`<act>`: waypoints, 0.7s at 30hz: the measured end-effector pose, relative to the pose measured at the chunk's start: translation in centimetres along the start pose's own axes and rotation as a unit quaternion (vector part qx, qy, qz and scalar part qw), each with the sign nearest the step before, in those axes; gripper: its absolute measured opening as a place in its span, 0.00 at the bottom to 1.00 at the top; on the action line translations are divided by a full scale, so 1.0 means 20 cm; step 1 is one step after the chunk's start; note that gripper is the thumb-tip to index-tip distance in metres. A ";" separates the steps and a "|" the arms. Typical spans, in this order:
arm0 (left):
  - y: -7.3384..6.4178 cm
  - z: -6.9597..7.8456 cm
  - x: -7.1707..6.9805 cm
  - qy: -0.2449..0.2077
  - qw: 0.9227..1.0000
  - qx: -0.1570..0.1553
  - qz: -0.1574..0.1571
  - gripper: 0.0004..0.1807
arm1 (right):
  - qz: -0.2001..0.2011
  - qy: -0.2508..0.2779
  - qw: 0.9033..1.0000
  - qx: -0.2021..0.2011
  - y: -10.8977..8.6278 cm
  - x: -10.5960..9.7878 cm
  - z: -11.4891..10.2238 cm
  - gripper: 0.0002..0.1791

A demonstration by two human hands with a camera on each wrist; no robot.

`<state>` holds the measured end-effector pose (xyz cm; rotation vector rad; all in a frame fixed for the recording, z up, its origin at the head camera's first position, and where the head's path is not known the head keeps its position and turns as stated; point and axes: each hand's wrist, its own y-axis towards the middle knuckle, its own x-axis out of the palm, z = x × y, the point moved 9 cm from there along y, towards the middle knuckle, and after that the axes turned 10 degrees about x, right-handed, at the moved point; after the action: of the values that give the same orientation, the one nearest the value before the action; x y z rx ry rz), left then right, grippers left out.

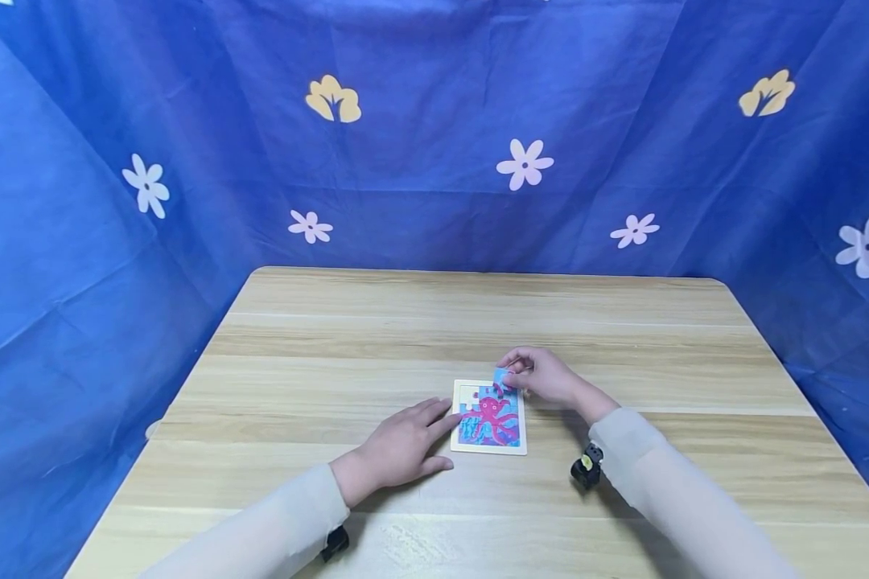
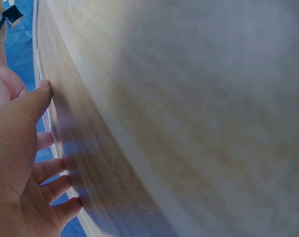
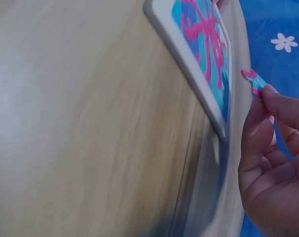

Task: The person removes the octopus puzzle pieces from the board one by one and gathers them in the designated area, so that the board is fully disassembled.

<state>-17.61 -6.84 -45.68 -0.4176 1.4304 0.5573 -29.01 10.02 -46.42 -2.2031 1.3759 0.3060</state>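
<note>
A small jigsaw puzzle [image 1: 488, 426] with a pink octopus on blue lies in a pale frame [image 1: 488, 450] on the table. Bare pale backing shows at its upper left. My right hand [image 1: 543, 376] pinches a blue and pink puzzle piece [image 3: 257, 83] between thumb and finger, above the puzzle's upper right corner. In the right wrist view that piece is held up, apart from the board. My left hand [image 1: 403, 442] lies with fingers spread and fairly straight at the frame's left side, fingertips at its edge. The left wrist view shows the left hand [image 2: 26, 148] against the tabletop.
The wood-grain table [image 1: 319, 354] has rounded far corners. A blue cloth [image 1: 420, 177] with white and yellow flower prints hangs behind it and at both sides. Black wrist devices [image 1: 586, 468] sit at both sleeves.
</note>
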 end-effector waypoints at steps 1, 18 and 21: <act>0.00 0.00 0.00 0.000 1.000 0.000 0.000 0.38 | 0.000 0.000 1.000 0.001 0.00 -0.01 0.01 0.12; 0.00 0.00 0.00 0.007 1.000 -0.004 -0.009 0.38 | -0.007 -0.008 1.000 0.000 -0.05 -0.15 0.12 0.13; 0.00 0.00 0.00 0.007 1.000 -0.003 -0.008 0.38 | -0.005 -0.010 1.000 0.007 -0.05 -0.17 0.14 0.12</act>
<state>-17.59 -6.78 -45.65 -0.4378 1.4378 0.5463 -29.46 14.47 -47.02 -2.1901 1.3512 0.3133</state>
